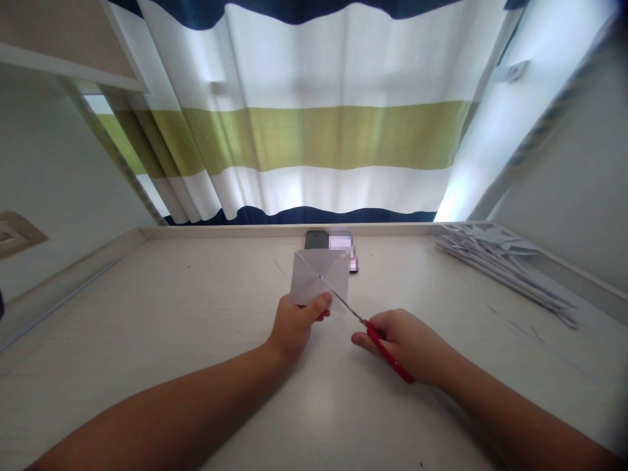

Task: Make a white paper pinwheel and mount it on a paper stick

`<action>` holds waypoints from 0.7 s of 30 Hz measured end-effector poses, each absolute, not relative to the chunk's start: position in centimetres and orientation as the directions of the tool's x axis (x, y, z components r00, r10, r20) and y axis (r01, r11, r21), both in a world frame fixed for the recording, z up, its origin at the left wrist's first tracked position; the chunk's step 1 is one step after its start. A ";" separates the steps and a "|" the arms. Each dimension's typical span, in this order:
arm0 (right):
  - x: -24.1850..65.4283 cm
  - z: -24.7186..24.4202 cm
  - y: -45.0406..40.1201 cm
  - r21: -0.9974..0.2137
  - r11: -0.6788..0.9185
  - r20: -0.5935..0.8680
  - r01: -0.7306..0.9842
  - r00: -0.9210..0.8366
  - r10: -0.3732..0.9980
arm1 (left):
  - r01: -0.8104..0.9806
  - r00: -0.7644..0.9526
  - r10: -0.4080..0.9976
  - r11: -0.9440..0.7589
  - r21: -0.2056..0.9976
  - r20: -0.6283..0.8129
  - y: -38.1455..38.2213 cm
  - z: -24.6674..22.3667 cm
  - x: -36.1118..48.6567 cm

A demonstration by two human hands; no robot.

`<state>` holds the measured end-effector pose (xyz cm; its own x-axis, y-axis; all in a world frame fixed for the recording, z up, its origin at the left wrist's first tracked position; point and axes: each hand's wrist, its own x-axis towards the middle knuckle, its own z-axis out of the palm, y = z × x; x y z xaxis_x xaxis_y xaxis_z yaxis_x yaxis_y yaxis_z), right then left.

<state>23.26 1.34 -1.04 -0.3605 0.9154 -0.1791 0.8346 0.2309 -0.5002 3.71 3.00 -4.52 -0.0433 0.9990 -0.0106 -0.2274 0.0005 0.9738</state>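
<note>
My left hand (pixel 300 320) grips a small white square of paper (pixel 309 288) by its lower edge, thumb on the front. Diagonal lines cross the sheet and meet near its middle. In my right hand (pixel 405 343) is a pair of scissors with red handles (pixel 387 356). Their thin blades lie over the lower right part of the paper, with the tips close to its centre. Whether the blades are cutting at this moment I cannot tell.
Behind the paper lie a dark phone-like object (pixel 316 239) and a second phone (pixel 353 265) with a blurred screen. A heap of folded paper strips (pixel 510 268) rests at the back right of the white table (pixel 147 340). A striped curtain (pixel 314 137) hangs behind.
</note>
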 end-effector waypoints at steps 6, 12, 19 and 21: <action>24.8 -0.6 2.7 -0.336 0.219 -0.129 0.916 -0.275 0.953 | -0.322 -0.069 0.994 0.060 0.945 -0.087 3.5 -4.6 3.6; 26.9 -0.2 4.0 -0.137 0.125 -0.059 0.983 -0.134 0.989 | -0.311 -0.038 0.997 0.057 0.949 -0.073 3.6 -4.5 3.4; 28.3 -0.2 4.4 -0.047 0.027 -0.130 0.999 -0.032 0.991 | -0.203 -0.003 1.000 0.016 0.979 -0.017 3.2 -4.6 3.5; 28.6 -0.3 4.4 -0.049 0.021 -0.130 0.999 -0.027 0.991 | -0.177 0.004 1.000 0.009 0.984 -0.008 3.2 -4.6 3.5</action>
